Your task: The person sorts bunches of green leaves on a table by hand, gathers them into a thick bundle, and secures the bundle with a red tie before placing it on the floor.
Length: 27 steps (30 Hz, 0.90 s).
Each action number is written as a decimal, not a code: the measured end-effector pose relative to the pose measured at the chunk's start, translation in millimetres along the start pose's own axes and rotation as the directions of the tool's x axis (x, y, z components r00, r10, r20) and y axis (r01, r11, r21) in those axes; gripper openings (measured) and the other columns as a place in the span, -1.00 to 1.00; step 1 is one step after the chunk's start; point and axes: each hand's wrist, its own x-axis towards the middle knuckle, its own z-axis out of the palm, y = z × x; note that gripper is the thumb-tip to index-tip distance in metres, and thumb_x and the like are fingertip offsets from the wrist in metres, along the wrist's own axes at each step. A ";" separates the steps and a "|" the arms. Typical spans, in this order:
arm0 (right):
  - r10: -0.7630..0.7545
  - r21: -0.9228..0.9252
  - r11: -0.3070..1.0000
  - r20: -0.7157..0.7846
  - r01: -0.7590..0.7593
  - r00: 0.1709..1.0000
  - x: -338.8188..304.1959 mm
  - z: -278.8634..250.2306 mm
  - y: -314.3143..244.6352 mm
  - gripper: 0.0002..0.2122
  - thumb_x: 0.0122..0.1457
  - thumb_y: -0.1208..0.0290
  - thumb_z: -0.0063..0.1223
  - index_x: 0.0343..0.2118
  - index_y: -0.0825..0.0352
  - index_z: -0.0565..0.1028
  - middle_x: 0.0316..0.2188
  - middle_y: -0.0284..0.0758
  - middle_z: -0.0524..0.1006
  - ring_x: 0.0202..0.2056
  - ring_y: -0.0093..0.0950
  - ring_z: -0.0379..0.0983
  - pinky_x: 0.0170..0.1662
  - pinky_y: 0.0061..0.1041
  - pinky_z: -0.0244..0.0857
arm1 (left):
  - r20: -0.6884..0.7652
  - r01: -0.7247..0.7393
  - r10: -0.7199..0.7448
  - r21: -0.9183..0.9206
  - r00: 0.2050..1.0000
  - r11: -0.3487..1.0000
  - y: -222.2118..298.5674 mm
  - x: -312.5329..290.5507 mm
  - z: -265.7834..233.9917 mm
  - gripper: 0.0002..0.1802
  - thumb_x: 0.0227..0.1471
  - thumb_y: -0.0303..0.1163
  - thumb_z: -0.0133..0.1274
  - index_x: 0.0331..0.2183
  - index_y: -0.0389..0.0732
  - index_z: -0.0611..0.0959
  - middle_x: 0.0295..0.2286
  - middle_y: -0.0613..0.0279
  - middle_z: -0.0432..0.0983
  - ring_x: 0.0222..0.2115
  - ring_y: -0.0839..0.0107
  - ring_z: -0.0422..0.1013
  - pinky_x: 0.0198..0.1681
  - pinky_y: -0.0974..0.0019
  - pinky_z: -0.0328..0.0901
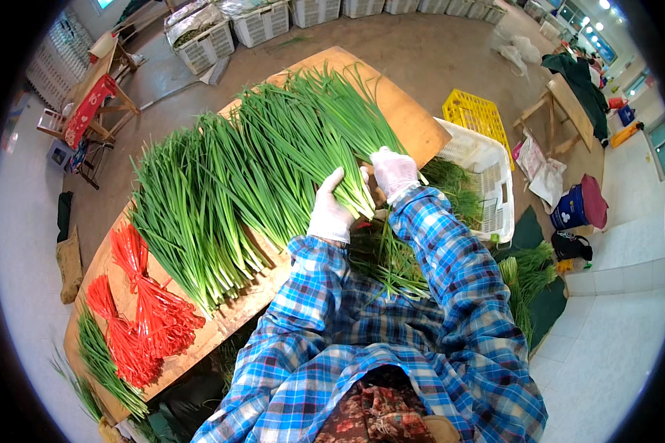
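A bunch of green chives (347,184) sits at the near right edge of the wooden counter (414,122), and both gloved hands are on it. The left hand (331,210) is wrapped around the pale stem ends from the left, thumb up and fingers curled beneath, grasping the bunch. The right hand (394,173) presses on the same bunch from the right, fingers closed over the stalks just beside the left hand. Both arms wear blue plaid sleeves (436,251) that come up from the lower edge.

To the left of the held bunch, more chive bundles (199,214) lie side by side across the counter, leaves pointing away and pale ends toward the person. Farther left along the counter, two sheaves of red ties (144,310) rest near its edge, and a smaller heap of chives (100,362) lies beside them at the far left end.

Below the hands, loose chives (384,258) hang between the counter and the person's lap. Just right of the counter stands a white plastic crate (488,170) with greens inside, and behind it a yellow crate (476,114) lies on the floor. More white crates (262,22) line the far wall.
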 end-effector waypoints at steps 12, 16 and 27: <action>0.176 0.936 0.050 0.335 -0.349 0.926 10.7 -54.9 41.3 -0.85 -0.02 0.33 -0.03 -0.53 0.33 0.40 -0.63 -0.41 0.41 -0.70 -0.66 0.26 -0.65 -0.71 0.09 | -0.132 -0.052 0.061 0.076 0.989 0.996 -20.1 31.0 4.4 -0.74 -0.05 -0.39 -0.05 -0.27 -0.26 0.38 -0.41 0.00 0.43 -0.44 0.20 0.39 -0.39 0.10 0.32; 0.062 0.949 0.083 0.299 -0.303 0.952 10.2 -55.1 33.5 -0.84 0.03 0.36 -0.09 -0.45 0.37 0.41 -0.60 -0.41 0.42 -0.68 -0.69 0.27 -0.61 -0.75 0.11 | 0.011 -0.193 0.196 0.246 0.980 0.950 -24.2 51.9 -3.5 -0.70 -0.05 -0.32 -0.01 -0.25 -0.24 0.41 -0.40 0.15 0.42 -0.44 0.27 0.37 -0.28 0.11 0.31; -0.208 0.909 0.402 -0.028 0.112 0.978 -19.1 -33.6 17.1 -0.86 0.01 0.42 -0.03 -0.38 0.34 0.41 -0.52 -0.27 0.45 -0.45 -0.38 0.38 -0.39 -0.51 0.25 | -0.083 -0.235 0.301 0.446 0.950 0.864 -33.1 48.1 15.7 -0.85 -0.16 -0.43 0.10 -0.46 -0.27 0.54 -0.63 0.25 0.43 -0.62 0.44 0.36 -0.63 0.39 0.24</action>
